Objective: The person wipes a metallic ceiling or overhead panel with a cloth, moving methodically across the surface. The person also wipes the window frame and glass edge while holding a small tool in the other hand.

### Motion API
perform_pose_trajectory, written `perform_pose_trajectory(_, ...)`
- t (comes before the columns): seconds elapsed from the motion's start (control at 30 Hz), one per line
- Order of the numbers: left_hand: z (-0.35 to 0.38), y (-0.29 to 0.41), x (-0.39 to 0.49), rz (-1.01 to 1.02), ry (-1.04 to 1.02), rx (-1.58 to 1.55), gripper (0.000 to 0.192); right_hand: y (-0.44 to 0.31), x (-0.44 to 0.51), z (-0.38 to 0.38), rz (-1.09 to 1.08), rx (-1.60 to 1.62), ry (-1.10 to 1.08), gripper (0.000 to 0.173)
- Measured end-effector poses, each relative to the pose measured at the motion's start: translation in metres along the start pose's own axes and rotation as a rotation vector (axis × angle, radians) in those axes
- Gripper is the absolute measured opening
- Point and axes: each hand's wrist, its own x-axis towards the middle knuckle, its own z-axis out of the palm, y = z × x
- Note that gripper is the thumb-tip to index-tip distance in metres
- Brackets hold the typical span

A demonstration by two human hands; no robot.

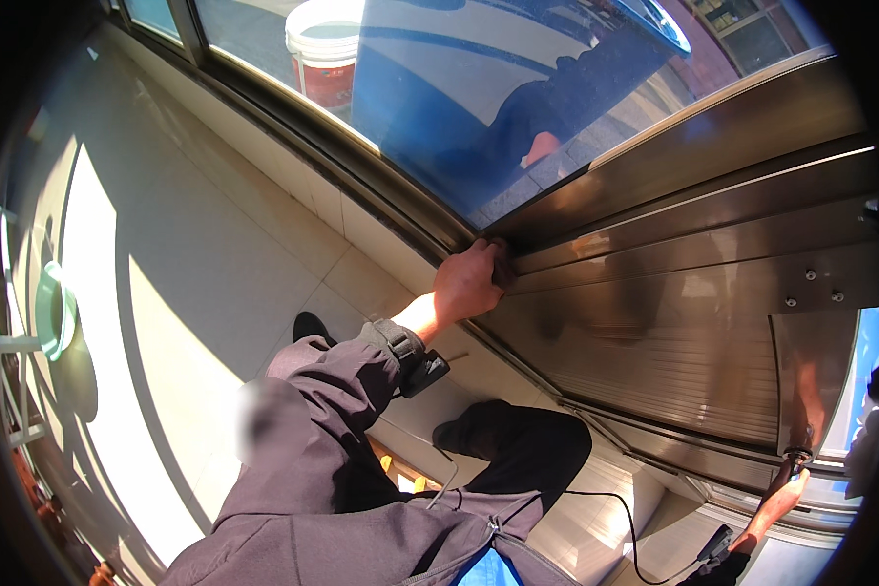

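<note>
My left hand (pixel 469 282) is at the lower corner of a window, its curled fingers against a brown, mirror-like metal frame (pixel 688 165). The fingertips are partly hidden, so whether they hold anything small does not show. At the far right, my right hand (pixel 784 498) is closed around a round, shiny metal fitting (pixel 798 455); whether it is a knob or a tool end is unclear. That fitting sits at the lower end of a polished metal plate (pixel 813 381), which reflects my arm. Between both hands lies a ribbed metal panel (pixel 644 344). Each wrist bears a strapped device.
Behind the glass (pixel 439 139) stands a white and red bucket (pixel 326 55). Several bolts (pixel 811 275) stick out of the panel. A black cable (pixel 626 513) runs toward my right wrist. Near my knees is a bent metal rod (pixel 450 469). A pale green basin (pixel 55 311) is at far left.
</note>
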Motion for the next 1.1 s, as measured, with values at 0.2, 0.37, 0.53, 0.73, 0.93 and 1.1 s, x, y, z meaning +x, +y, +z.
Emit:
perform_pose_trajectory(0.2, -0.016, 0.023, 0.007, 0.183, -0.002, -0.097, 0.035, 0.003, 0.002, 0.001, 0.021, -0.084, -0.089, 0.04)
perform_pose_trajectory(0.37, -0.01, 0.012, 0.005, 0.114, -0.048, -0.106, 0.036, 0.004, 0.001, 0.001, -0.04, -0.007, -0.04, 0.034)
perform_pose_trajectory(0.53, -0.001, -0.01, -0.001, -0.051, -0.141, 0.012, 0.03, 0.001, -0.002, 0.0, -0.004, -0.028, -0.043, 0.031)
perform_pose_trajectory(0.73, 0.001, -0.007, -0.002, 0.02, -0.021, -0.023, 0.035, 0.003, 0.002, 0.002, 0.014, -0.031, -0.044, 0.037)
perform_pose_trajectory(0.93, -0.007, -0.001, 0.002, 0.087, -0.066, 0.07, 0.032, 0.017, 0.004, 0.006, 0.027, -0.005, -0.037, 0.04)
perform_pose_trajectory(1.1, -0.009, -0.007, 0.001, 0.124, -0.09, 0.065, 0.031, 0.031, 0.006, 0.011, -0.04, 0.008, -0.007, 0.041)
